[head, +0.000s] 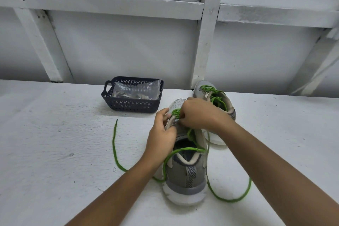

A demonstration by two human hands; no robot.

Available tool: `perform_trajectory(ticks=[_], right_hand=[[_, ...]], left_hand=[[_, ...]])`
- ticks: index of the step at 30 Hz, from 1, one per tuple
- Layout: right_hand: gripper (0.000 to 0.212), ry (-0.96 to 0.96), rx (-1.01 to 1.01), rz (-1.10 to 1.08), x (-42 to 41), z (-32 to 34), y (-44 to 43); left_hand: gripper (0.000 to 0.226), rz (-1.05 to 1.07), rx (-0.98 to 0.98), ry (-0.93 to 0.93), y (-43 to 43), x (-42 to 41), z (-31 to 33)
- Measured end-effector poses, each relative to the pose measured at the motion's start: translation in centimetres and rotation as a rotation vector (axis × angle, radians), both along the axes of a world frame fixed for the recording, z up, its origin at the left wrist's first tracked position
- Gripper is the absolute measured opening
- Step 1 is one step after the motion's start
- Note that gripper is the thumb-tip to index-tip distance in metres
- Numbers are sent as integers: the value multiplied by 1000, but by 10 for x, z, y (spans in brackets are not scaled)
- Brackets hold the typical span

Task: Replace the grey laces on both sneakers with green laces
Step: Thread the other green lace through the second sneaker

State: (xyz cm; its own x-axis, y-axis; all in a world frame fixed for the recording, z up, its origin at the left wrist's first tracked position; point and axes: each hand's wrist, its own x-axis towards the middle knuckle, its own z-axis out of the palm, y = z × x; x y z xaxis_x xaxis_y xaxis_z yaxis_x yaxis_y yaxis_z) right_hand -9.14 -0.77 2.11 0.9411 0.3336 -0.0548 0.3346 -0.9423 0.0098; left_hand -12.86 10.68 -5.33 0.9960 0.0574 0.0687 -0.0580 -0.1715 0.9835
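A grey sneaker (187, 172) stands heel toward me on the white surface. A green lace (115, 145) is partly threaded through its lower eyelets; its loose ends trail left and right over the surface. My left hand (161, 134) grips the sneaker's left eyelet flap near the toe. My right hand (199, 113) pinches the green lace at the lower eyelets, hiding that spot. Behind it, the second grey sneaker (229, 108) carries green laces.
A dark perforated basket (132, 105) stands at the back, holding a clear plastic bag with greyish laces inside. A white wall with beams (207, 42) rises right behind the surface.
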Motion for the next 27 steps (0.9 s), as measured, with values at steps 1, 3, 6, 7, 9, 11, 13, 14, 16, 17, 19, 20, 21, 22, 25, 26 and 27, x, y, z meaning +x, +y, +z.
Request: perform_trajectory(ticks=[1, 3, 6, 7, 9, 11, 13, 14, 16, 17, 19, 20, 21, 22, 25, 26, 27], right_hand=[[13, 14, -2, -10, 4, -3, 3], [13, 6, 25, -29, 12, -8, 6], [16, -51, 99, -65, 19, -13, 4], [18, -69, 116, -73, 21, -15, 3], [22, -65, 125, -87, 22, -17, 2], [22, -35, 123, -104, 22, -19, 1], [22, -13, 112, -107, 22, -21, 1], [23, -4, 111, -109, 22, -22, 1], [22, 7, 124, -113, 23, -23, 1], [21, 12, 134, -118, 23, -23, 1], [20, 27, 155, -125, 23, -23, 2], [21, 40, 165, -128, 23, -23, 2], [22, 53, 179, -131, 23, -23, 2], [24, 69, 198, -134, 22, -22, 2], [28, 128, 268, -133, 19, -20, -1], [29, 150, 293, -134, 19, -19, -3], [29, 169, 313, -132, 18, -17, -4]], left_hand=[[50, -2, 4, 3, 0, 0, 0], [48, -7, 10, 2, 1, 0, -1], [42, -7, 42, -6, 1, 0, -1], [39, -11, 45, -16, 1, 0, -1], [28, -31, 46, -37, 0, 1, 1], [18, -50, -6, -42, 0, 2, 5], [25, -29, -52, 1, 3, 7, 11], [27, -28, -23, 32, 5, 13, 13], [20, -80, 82, 76, 10, 25, 18], [18, -112, 100, 87, 13, 30, 20], [13, -160, 86, 113, 16, 37, 22], [10, -174, 84, 122, 17, 40, 23], [6, -182, 85, 136, 18, 42, 25], [8, -177, 82, 156, 17, 44, 25], [22, -99, 1, 256, 16, 51, 22], [24, -75, -39, 283, 15, 52, 20], [25, -60, -68, 292, 14, 52, 19]])
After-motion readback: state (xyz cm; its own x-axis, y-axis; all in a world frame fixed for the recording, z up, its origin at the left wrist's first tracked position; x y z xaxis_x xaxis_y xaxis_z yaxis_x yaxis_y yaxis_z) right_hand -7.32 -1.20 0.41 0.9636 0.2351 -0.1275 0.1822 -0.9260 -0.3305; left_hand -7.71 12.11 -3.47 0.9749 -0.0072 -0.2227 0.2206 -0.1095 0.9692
